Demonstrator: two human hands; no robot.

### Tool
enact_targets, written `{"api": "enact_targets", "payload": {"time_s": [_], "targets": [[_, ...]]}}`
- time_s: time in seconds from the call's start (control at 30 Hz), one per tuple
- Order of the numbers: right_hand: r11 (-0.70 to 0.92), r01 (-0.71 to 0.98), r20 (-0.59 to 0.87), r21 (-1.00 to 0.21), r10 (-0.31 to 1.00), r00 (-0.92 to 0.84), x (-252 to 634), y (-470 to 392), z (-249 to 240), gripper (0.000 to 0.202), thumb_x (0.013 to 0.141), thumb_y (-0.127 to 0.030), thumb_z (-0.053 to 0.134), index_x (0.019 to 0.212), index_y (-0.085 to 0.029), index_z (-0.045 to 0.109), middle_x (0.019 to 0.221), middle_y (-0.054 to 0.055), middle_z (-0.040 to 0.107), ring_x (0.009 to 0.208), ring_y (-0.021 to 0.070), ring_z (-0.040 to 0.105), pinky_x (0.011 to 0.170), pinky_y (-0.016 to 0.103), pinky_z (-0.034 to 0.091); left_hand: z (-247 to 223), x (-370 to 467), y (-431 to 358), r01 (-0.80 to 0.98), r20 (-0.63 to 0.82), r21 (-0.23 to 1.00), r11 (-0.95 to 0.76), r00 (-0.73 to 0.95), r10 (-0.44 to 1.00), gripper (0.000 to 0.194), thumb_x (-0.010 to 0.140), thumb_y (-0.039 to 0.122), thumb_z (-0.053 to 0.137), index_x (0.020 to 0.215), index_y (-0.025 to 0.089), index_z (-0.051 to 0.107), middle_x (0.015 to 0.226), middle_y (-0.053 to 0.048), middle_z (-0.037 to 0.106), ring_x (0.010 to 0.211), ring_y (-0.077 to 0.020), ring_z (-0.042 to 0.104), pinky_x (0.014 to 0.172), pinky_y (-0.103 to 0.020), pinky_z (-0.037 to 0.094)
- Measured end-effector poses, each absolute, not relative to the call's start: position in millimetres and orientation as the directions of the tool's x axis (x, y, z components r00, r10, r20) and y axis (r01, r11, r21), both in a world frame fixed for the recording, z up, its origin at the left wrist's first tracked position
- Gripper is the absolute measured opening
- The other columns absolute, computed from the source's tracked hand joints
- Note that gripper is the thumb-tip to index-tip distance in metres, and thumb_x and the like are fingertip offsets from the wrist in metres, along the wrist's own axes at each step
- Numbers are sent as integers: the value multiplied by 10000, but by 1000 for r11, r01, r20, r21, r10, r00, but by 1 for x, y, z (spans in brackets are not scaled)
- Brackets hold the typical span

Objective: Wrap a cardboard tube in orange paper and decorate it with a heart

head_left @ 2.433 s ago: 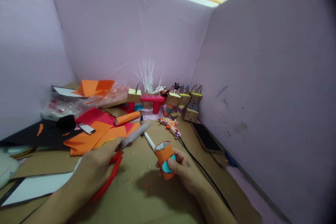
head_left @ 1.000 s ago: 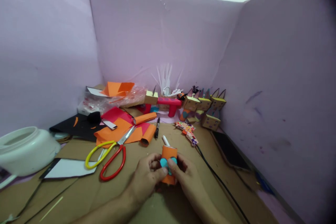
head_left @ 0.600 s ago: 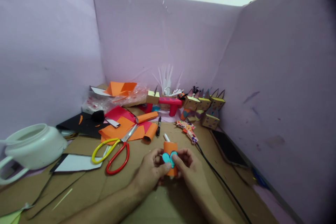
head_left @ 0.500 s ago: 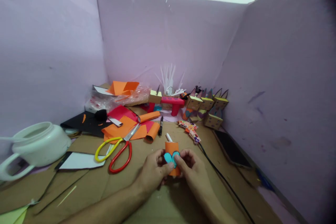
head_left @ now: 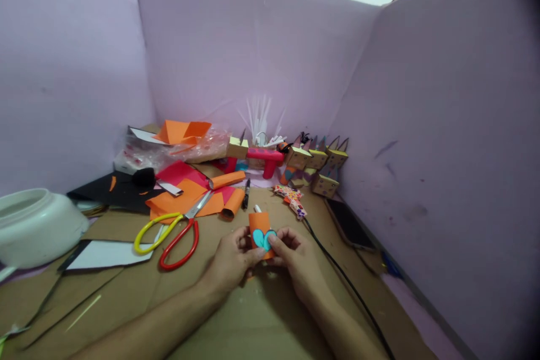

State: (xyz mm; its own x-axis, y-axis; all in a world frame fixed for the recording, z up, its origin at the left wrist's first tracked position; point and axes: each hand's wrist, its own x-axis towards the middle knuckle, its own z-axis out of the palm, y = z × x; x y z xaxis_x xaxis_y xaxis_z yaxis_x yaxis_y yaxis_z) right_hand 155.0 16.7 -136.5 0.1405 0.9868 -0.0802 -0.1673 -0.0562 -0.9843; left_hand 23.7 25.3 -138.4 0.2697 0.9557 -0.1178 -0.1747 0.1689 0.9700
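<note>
Between my two hands is an orange paper tube with a blue heart-shaped cutout, edged in dark, on its front. My left hand grips the tube's left side, its thumb at the heart's lower tip. From the right, my right hand closes on the tube, the thumb pressing the heart's right lobe. A white stick-like end shows just behind the tube's top. Scissors with one yellow and one red handle lie left of my hands.
A patterned glue gun with a black cable lies ahead on the right, near a dark phone. A black marker, orange paper rolls and a white pot are leftward. Cardboard animal heads stand at the back.
The tube is tilted slightly more, and my right thumb rests nearer the heart's edge. The whole view has shifted, moving everything leftward and up a little. Both hands keep their hold.
</note>
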Motion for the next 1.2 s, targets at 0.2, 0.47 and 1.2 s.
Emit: {"api": "enact_targets", "payload": {"time_s": [0.2, 0.47, 1.2], "targets": [[-26, -129, -45, -991, 988, 147, 155, 14, -135, 388, 526, -459, 751, 581, -161, 509, 541, -39, 521, 485, 90, 468, 453, 223, 455, -136, 22, 22, -149, -86, 980, 134, 292, 953, 444, 608, 414, 722, 913, 119, 591, 578, 51, 527, 400, -43, 401, 367, -160, 339], [65, -58, 54, -996, 983, 177, 157, 12, -131, 275, 579, -352, 718, 543, -162, 522, 534, -25, 541, 493, 90, 451, 470, 201, 362, -130, 18, 23, -184, -54, 975, 126, 354, 934, 397, 616, 332, 749, 930, 123, 627, 751, -16, 651, 615, -98, 569, 524, -162, 435], [179, 91, 193, -980, 965, 175, 153, 6, -136, 227, 689, -332, 646, 599, -184, 499, 737, 30, 622, 629, 138, 537, 572, 242, 429, -128, 16, 20, -141, 21, 990, 30, 351, 936, 415, 638, 386, 718, 944, 122, 623, 848, -54, 665, 757, -169, 591, 666, -232, 460]]}}
